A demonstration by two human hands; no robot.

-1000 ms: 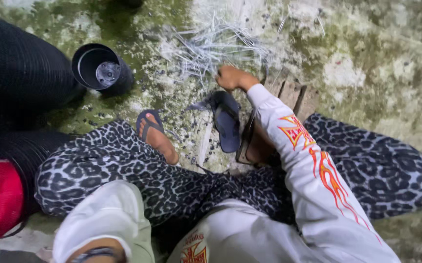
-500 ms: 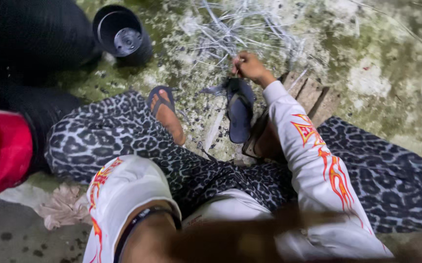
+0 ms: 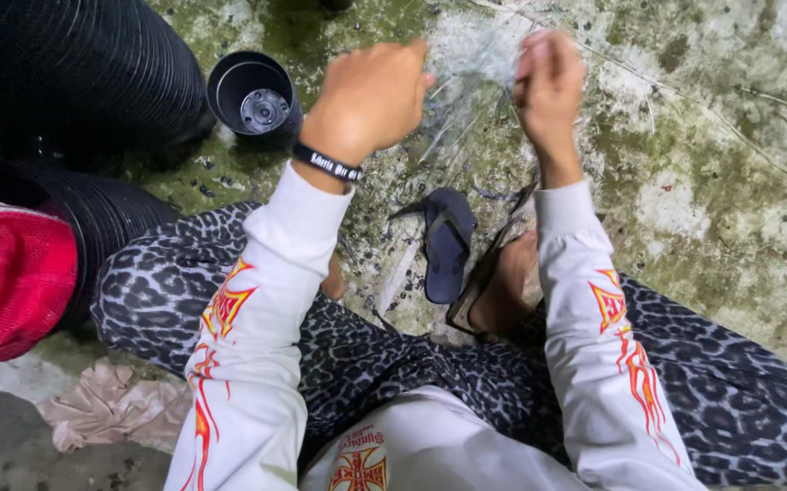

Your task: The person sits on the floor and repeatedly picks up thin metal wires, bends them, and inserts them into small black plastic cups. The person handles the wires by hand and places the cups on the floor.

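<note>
My left hand (image 3: pixel 371 95), with a black wristband, is raised over the mossy concrete ground (image 3: pixel 712 182), fingers curled and its back to the camera. My right hand (image 3: pixel 548 82) is raised beside it with fingers pinched together. A blurred bunch of thin pale grey sticks (image 3: pixel 480 64) spans between the two hands and seems held by both; the left palm is hidden. More sticks lie on the ground beneath. I sit with leopard-print trousers and white flame-printed sleeves.
A small black plastic pot (image 3: pixel 253 95) stands at upper left beside black ribbed material (image 3: pixel 75 64). A dark flip-flop (image 3: pixel 448 241) lies by my bare foot (image 3: pixel 503 286). A red mesh item (image 3: pixel 7 273) and a crumpled beige cloth (image 3: pixel 107 409) are at the left.
My right hand lifted from the stick pile on the ground. My left hand came up from my lap to meet it at the sticks. The view tilted slightly.
</note>
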